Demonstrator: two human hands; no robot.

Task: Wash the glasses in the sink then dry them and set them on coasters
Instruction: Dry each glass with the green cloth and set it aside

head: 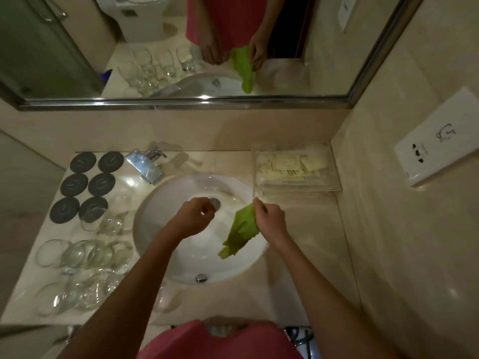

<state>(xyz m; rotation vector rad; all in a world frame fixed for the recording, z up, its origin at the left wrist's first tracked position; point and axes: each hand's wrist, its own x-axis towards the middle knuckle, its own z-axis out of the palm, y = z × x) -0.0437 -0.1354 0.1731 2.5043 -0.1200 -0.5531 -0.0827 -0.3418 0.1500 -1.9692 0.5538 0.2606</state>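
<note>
Pinching a limp green cloth (241, 229), the right hand (270, 218) hovers over the sink (181, 270); left hand (197, 216), loosely curled, holds nothing; fragile, likely slippery glasses (85, 255) at left want a bowl-round grasp.

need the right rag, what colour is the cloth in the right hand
Bright lime green, plain. The cloth hangs from the right hand; head view.

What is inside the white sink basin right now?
The white round sink basin holds no glasses. Its metal drain shows, partly hidden by the left hand. The green cloth covers part of the bowl.
</note>
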